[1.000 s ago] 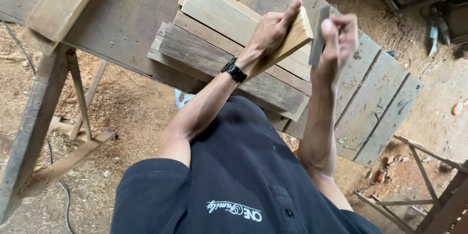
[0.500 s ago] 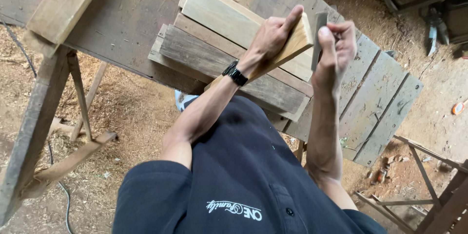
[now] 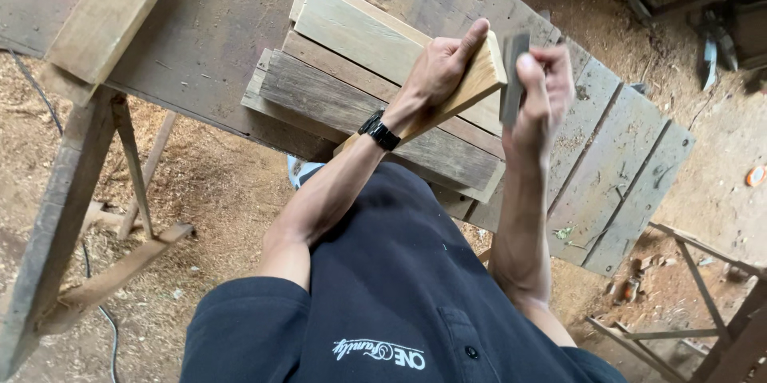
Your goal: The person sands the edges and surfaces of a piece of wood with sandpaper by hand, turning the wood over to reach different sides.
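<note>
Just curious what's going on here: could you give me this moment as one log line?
left hand: holds pale wood block on stacked planks | right hand: grips flat grey abrasive piece at block's end | workbench: worn boards

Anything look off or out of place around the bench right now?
Nothing alarming. The stacked planks lie skewed, overhanging the workbench edge. The left hand steadies a pale wood piece while the right hand holds a flat dark tool against its end. Sawdust covers the floor.
</note>
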